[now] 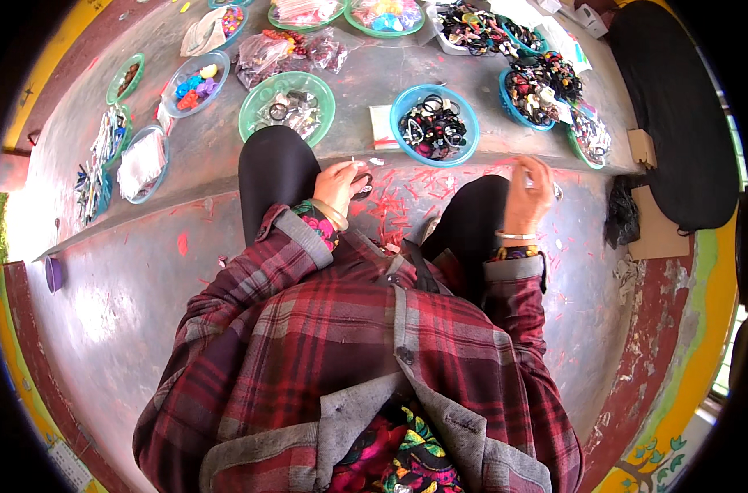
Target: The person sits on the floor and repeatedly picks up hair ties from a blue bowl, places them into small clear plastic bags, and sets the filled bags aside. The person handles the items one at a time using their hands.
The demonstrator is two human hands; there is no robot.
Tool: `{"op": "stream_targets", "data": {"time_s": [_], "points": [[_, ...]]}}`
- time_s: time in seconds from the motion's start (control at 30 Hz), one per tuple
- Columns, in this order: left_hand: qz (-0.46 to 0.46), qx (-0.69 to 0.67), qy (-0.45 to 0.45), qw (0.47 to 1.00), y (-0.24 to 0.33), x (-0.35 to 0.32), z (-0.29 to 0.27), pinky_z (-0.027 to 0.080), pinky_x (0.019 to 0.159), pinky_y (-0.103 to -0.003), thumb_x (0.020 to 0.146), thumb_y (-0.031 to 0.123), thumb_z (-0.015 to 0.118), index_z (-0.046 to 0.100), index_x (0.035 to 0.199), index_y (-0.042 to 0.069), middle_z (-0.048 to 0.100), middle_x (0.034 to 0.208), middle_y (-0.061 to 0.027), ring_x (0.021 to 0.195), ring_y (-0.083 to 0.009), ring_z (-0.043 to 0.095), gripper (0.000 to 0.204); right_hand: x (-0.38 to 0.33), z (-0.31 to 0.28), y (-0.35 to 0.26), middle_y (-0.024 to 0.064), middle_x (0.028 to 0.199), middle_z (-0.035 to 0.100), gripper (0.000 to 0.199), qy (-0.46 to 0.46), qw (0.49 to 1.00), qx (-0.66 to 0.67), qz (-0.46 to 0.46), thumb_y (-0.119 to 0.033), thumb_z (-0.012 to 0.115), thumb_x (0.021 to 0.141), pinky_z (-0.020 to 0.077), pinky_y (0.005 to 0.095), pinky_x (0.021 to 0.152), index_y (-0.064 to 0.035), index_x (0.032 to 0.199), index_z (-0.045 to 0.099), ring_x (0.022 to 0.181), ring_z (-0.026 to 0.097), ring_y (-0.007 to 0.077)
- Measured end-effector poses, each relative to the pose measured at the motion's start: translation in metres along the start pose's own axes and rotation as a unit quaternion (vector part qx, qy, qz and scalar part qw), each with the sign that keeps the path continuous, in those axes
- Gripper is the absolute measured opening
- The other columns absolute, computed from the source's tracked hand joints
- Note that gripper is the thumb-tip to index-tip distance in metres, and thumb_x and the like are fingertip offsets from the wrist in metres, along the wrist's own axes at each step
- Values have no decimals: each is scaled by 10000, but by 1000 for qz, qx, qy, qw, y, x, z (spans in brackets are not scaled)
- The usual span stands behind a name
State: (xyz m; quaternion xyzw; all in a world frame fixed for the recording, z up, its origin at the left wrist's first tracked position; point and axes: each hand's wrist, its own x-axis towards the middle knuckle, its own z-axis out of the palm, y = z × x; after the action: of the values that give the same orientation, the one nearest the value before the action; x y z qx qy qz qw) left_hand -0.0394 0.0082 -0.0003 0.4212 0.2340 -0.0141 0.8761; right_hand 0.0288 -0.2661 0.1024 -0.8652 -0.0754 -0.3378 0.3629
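Observation:
My left hand (334,187) is closed above my left knee. From its fingers hangs a dark hair tie (362,186), with a small white bit near the fingertips. Out to the right, my right hand (528,197) is raised beside my right knee with its fingers curled in; whatever they hold, if anything, is hidden. A small pale piece (557,192) shows just beyond that hand. In front of me stands a blue bowl (475,123) of black hair ties. Left of it, a green bowl (245,115) holds clear plastic packets and a dark ring.
Red scraps (390,205) litter the floor between my knees. Several bowls of small goods line the raised step, among them a blue bowl of dark bands (517,117) and a basin of white packets (167,168). A black plastic bag (623,218) and cardboard (657,226) lie at right.

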Motion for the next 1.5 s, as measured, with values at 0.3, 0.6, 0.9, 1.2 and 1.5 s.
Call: {"op": "stream_targets", "data": {"time_s": [0.3,0.6,0.9,1.2,1.5], "points": [[-27,26,-32,999,-2,-2,4,478,797,-311,887,129,470,532,986,-63,573,963,-133,904,-199,563,225,-16,-79,147,85,810,596,136,-42,953,-258,155,-199,661,684,452,313,709,-77,743,657,791,579,236],[-36,42,-32,998,-4,-3,4,475,806,-309,890,129,463,528,995,-66,572,966,-138,908,-202,566,231,-45,-104,203,131,655,611,360,-190,919,-180,294,-399,572,732,438,350,689,-60,644,654,662,586,271],[-34,46,-36,998,-7,-1,2,476,800,-309,892,119,454,529,993,-57,579,962,-135,903,-204,569,217,-74,-115,232,171,978,589,368,-288,871,-366,156,-148,681,588,439,361,829,-87,943,607,966,534,298],[-37,33,-42,998,-10,0,1,506,728,-299,877,106,485,528,982,-55,571,958,-134,875,-202,570,197,-47,-143,220,163,947,616,386,-270,888,-76,364,-223,679,616,449,346,792,-129,985,625,907,574,305],[-56,-25,-156,986,-6,-4,8,480,799,-323,884,116,462,545,981,-53,579,993,-152,926,-220,569,212,-14,-98,128,48,810,642,178,-86,938,77,328,-150,593,775,465,256,628,-24,889,647,720,605,142]]}}
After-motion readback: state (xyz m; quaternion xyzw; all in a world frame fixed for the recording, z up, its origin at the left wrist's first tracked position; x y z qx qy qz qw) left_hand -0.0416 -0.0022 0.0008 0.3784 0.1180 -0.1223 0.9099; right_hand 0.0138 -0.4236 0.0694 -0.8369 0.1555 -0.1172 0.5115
